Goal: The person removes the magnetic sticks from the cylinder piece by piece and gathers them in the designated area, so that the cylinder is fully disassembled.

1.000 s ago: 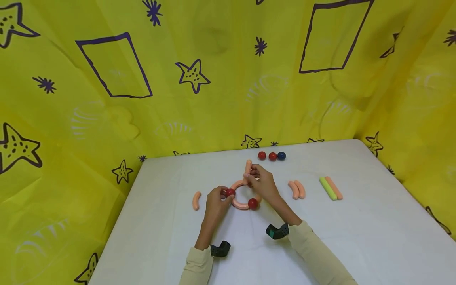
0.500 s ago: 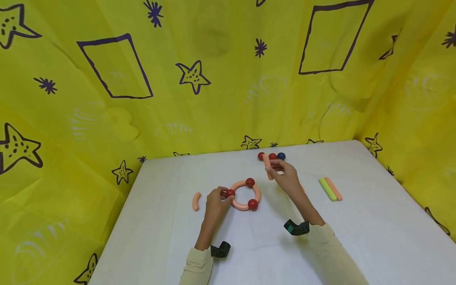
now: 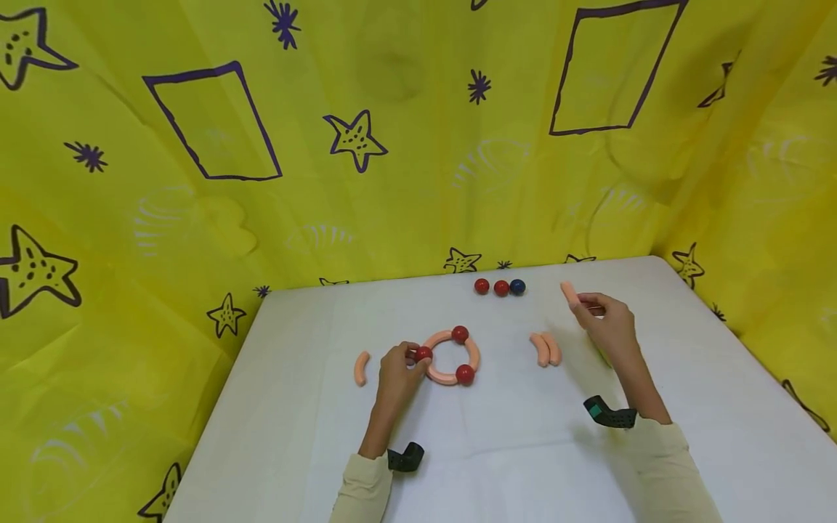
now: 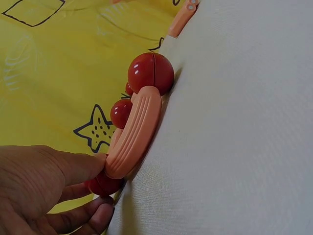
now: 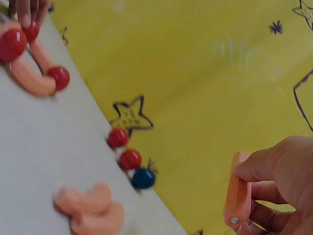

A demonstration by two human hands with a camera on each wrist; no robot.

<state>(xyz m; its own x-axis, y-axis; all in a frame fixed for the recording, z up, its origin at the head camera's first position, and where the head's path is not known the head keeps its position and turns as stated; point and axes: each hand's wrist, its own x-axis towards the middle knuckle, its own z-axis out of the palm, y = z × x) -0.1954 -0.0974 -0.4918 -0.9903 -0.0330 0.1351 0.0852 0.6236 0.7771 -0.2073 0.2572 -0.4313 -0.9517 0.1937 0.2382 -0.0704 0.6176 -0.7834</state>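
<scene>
My left hand [image 3: 397, 374] pinches a red ball [image 3: 423, 354] at the left of a ring on the white table. Curved peach rods [image 4: 137, 134] and three red balls make up this ring; its other balls sit at the upper right [image 3: 460, 334] and lower right [image 3: 465, 375]. Farther right, my right hand [image 3: 613, 327] holds a straight peach rod [image 3: 569, 293] above the table between thumb and fingers. A shiny metal disc shows in the rod's end [image 5: 235, 220] in the right wrist view. Under that hand, a green rod [image 3: 603, 354] is mostly hidden.
Two red balls [image 3: 482, 286] and a blue ball [image 3: 517, 287] line up near the table's back edge. Two curved peach rods [image 3: 546, 349] lie right of the ring, another curved rod [image 3: 361, 368] left of it. A yellow patterned sheet [image 3: 405, 218] stands behind the table.
My right hand has carried the straight peach rod away from the ring's top, rightward past the two curved rods to above the green rod. The left hand stays on its red ball.
</scene>
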